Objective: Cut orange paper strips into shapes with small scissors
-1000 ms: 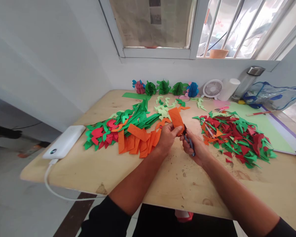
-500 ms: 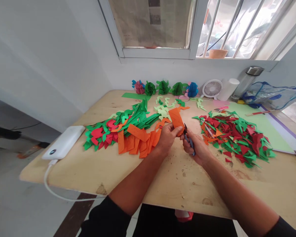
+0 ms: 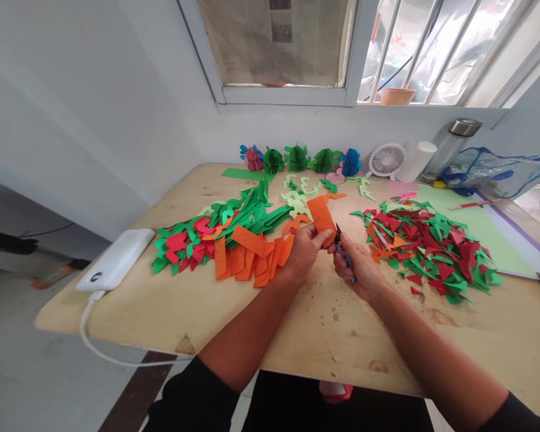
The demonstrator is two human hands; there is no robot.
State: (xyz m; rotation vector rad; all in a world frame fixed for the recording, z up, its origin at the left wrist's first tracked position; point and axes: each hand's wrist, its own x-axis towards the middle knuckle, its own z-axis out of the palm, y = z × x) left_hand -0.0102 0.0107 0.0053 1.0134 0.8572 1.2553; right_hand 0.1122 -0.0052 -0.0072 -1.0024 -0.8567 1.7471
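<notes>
My left hand (image 3: pixel 306 247) is closed on an orange paper strip (image 3: pixel 320 213), thumb on top near its lower end. Pencil-like lines show on the strip. In my right hand (image 3: pixel 354 261) are scissors (image 3: pixel 347 257) with blue-grey handles, their dark blades at the right edge of the strip. Whether the blades are parted is too small to tell. Several more orange strips (image 3: pixel 247 261) lie fanned out left of my left hand. Behind them are folded green paper strips (image 3: pixel 252 210) and a pile of red and green cut shapes (image 3: pixel 177 243).
A heap of red, green and orange scraps (image 3: pixel 436 255) lies to the right. A white power bank (image 3: pixel 116 261) with a cable sits at the table's left edge. Folded paper figures (image 3: pixel 297 159), a small fan (image 3: pixel 387 161) and a glass bottle (image 3: pixel 452 150) line the wall.
Almost nothing differs. Both hands, the strip and the scissors hold nearly the same position; the whole view has shifted very slightly.
</notes>
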